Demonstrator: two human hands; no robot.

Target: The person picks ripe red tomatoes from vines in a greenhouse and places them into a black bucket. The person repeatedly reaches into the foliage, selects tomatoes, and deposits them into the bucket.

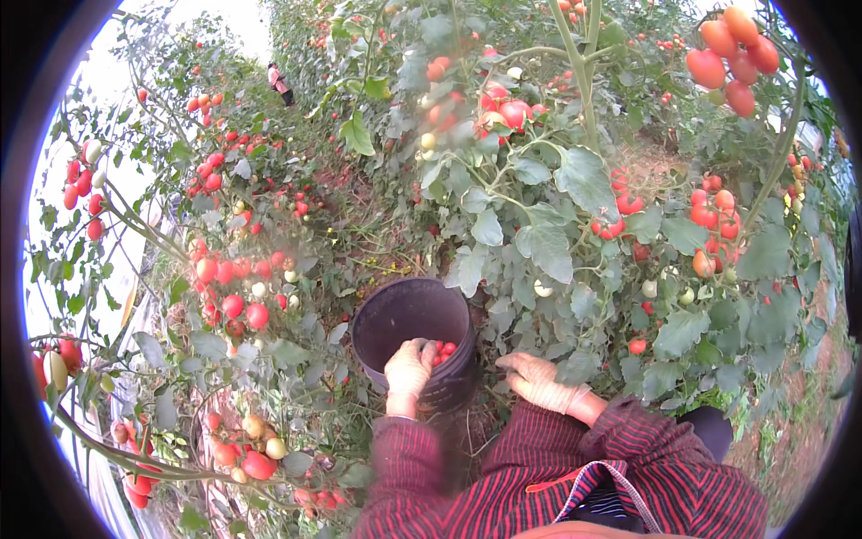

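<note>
A dark round plastic bucket [414, 303] stands on the ground in front of me, with several red tomatoes [443, 350] showing inside. My left hand [409, 369], in a pale glove, is over the bucket's near rim; its fingers point into the bucket, and whether they hold anything is hidden. To the right of the bucket, my right hand [539, 383], also in a pale glove, is beside low tomato leaves, its fingers reaching left. No object shows in it. Striped red and dark sleeves cover both arms.
Tomato plants with ripe clusters line both sides, including a cluster [232, 306] at left and another [734, 57] at upper right. A stem with tomatoes [259, 465] crosses at lower left. Broad leaves [545, 246] hang right of the bucket. Another person [277, 79] stands far up the row.
</note>
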